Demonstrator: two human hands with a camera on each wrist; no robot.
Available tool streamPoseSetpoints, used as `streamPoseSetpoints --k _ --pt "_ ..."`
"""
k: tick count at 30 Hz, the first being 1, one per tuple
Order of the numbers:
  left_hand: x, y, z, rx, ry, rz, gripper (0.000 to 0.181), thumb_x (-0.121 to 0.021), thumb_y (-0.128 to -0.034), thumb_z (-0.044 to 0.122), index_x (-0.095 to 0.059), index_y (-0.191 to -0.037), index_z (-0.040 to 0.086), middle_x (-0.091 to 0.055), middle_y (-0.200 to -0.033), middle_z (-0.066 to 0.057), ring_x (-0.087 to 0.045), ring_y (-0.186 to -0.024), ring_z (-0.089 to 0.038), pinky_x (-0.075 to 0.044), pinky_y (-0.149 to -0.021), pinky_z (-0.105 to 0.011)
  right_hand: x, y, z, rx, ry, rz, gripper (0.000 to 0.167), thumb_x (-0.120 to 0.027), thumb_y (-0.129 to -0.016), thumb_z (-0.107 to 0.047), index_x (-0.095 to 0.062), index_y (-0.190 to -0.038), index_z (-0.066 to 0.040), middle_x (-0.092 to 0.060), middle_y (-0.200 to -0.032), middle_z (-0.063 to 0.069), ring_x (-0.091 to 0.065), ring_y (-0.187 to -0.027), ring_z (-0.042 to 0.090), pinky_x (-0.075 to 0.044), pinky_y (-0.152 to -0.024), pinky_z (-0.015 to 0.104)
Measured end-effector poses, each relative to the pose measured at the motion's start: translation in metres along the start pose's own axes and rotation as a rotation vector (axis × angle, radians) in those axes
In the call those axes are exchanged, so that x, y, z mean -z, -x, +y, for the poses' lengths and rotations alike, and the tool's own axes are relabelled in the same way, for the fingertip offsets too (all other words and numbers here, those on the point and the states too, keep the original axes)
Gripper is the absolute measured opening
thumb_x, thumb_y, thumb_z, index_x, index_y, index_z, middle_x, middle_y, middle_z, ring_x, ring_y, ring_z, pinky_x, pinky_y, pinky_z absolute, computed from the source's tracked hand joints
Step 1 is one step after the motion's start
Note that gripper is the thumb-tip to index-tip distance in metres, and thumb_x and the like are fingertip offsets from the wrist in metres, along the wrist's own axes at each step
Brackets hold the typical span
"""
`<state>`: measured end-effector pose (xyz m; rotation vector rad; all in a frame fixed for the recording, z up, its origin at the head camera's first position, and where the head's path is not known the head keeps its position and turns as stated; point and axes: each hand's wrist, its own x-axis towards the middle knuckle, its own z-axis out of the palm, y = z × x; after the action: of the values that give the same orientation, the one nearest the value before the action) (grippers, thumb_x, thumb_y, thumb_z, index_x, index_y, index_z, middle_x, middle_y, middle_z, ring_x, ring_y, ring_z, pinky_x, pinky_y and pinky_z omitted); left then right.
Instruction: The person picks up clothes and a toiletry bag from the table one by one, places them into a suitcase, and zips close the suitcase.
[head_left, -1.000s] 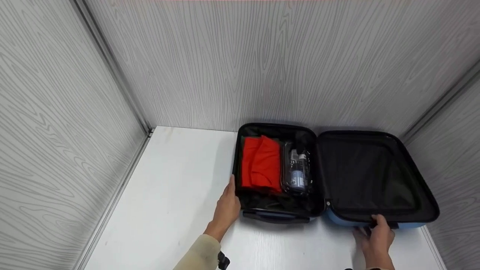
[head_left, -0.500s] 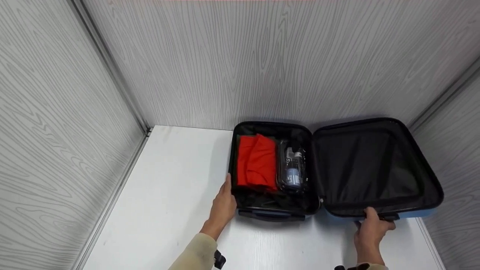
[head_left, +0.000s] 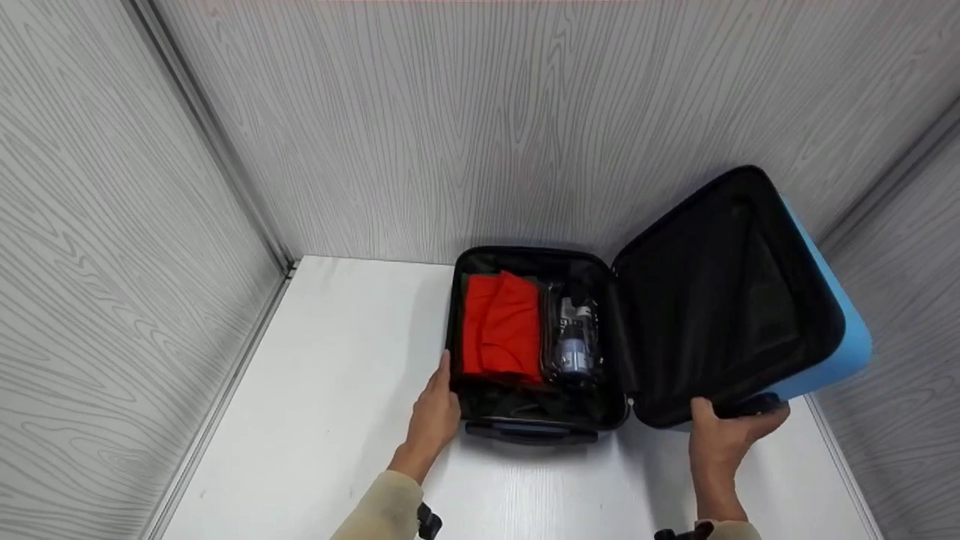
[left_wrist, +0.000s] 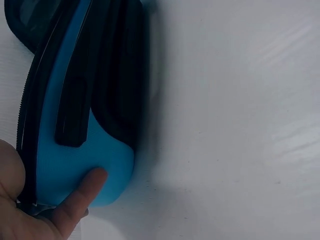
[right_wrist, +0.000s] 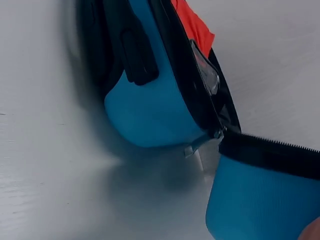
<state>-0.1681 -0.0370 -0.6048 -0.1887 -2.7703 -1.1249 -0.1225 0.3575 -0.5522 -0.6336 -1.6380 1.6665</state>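
In the head view, an unfolded suitcase (head_left: 621,337) sits right of centre on a white table (head_left: 352,352), near the grey patterned wall (head_left: 480,135). Its packed half lies flat at the centre right; its lid (head_left: 705,307) slants upward at the right of the frame, black lining facing the packed half, blue shell showing along the far right edge. In the packed half, folded red cloth (head_left: 502,326) takes up the left side, and a clear pouch (head_left: 549,337) with a bluish bottle (head_left: 574,355) inside stands just beside it on the right. The left hand (head_left: 435,416), low in the middle of the frame, rests against the near left corner of the packed half, fingers extended along the outside. The right hand (head_left: 724,446), lower right, grips the near edge of the lid, thumb on the rim and fingers under the shell. Pale sleeves (head_left: 382,506) reach in from the bottom.

In the left wrist view, the packed half's black handle (left_wrist: 75,110) runs down the left side; at lower left, a straight finger touches the blue shell.

In the right wrist view, the packed half fills the upper centre, red cloth poking out above. The lid is lower right, with only a sliver of hand at the corner.
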Motion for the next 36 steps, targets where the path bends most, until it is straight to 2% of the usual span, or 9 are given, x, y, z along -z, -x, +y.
streamPoseSetpoints --k 6,13,16,21,28,32,36 --pt "0.003 -0.001 0.001 0.031 0.023 -0.022 0.069 -0.05 -0.1029 -0.004 -0.027 -0.167 0.003 -0.048 -0.159 -0.026 -0.058 -0.133 -0.045 -0.054 -0.102 -0.056 -0.008 0.011 -0.004 0.117 0.156 -0.008 0.11 -0.071 -0.081 0.002 -0.006 -0.166 -0.026 -0.018 -0.158 0.006 -0.028 -0.135 0.01 -0.027 -0.114 0.024" --pt "0.006 -0.002 0.0 0.056 0.024 -0.018 0.069 -0.051 -0.1032 -0.003 -0.026 -0.167 0.005 -0.048 -0.159 -0.025 -0.055 -0.138 -0.043 -0.052 -0.106 -0.055 -0.026 0.034 -0.034 0.305 0.115 -0.066 0.113 -0.07 -0.076 0.011 -0.009 -0.166 -0.015 -0.02 -0.161 0.008 -0.028 -0.143 0.012 -0.025 -0.118 0.025" --pt "0.006 -0.001 0.001 0.06 0.03 -0.024 0.069 -0.051 -0.1032 -0.003 -0.026 -0.167 0.004 -0.048 -0.159 -0.025 -0.054 -0.139 -0.042 -0.051 -0.107 -0.054 -0.028 0.034 -0.027 0.379 0.124 -0.106 0.118 -0.077 -0.073 0.013 -0.009 -0.166 -0.015 -0.02 -0.163 0.006 -0.027 -0.147 0.015 -0.027 -0.12 0.029" --pt "0.004 -0.001 0.002 0.055 0.027 -0.03 0.069 -0.051 -0.1034 -0.003 -0.025 -0.167 0.003 -0.047 -0.159 -0.026 -0.056 -0.137 -0.043 -0.052 -0.106 -0.055 -0.03 0.032 -0.012 0.453 0.196 -0.134 0.121 -0.083 -0.07 0.008 -0.012 -0.165 -0.015 -0.02 -0.164 0.005 -0.027 -0.15 0.019 -0.028 -0.121 0.037" --pt "0.003 -0.001 0.002 0.05 0.018 -0.016 0.069 -0.051 -0.1031 -0.003 -0.026 -0.167 0.003 -0.048 -0.159 -0.026 -0.056 -0.137 -0.044 -0.052 -0.106 -0.055 -0.039 0.039 -0.009 0.605 0.297 -0.122 0.11 -0.086 -0.073 -0.003 -0.018 -0.159 -0.002 -0.022 -0.161 0.024 -0.027 -0.149 0.032 -0.033 -0.119 0.055" --pt "0.003 -0.001 0.002 0.047 0.027 -0.009 0.068 -0.05 -0.1031 -0.004 -0.027 -0.167 0.003 -0.048 -0.159 -0.025 -0.056 -0.137 -0.043 -0.052 -0.107 -0.054 -0.043 0.044 -0.007 0.709 0.35 -0.144 0.109 -0.087 -0.072 -0.009 -0.019 -0.158 -0.002 -0.024 -0.159 0.03 -0.027 -0.148 0.039 -0.036 -0.116 0.058" --pt "0.003 -0.002 0.003 0.062 0.052 -0.038 0.067 -0.048 -0.1046 -0.002 -0.024 -0.168 0.003 -0.046 -0.161 -0.024 -0.054 -0.139 -0.042 -0.05 -0.109 -0.054 -0.046 0.046 -0.008 0.81 0.427 -0.181 0.113 -0.089 -0.071 -0.02 -0.021 -0.159 0.0 -0.028 -0.158 0.031 -0.031 -0.144 0.046 -0.031 -0.117 0.056"
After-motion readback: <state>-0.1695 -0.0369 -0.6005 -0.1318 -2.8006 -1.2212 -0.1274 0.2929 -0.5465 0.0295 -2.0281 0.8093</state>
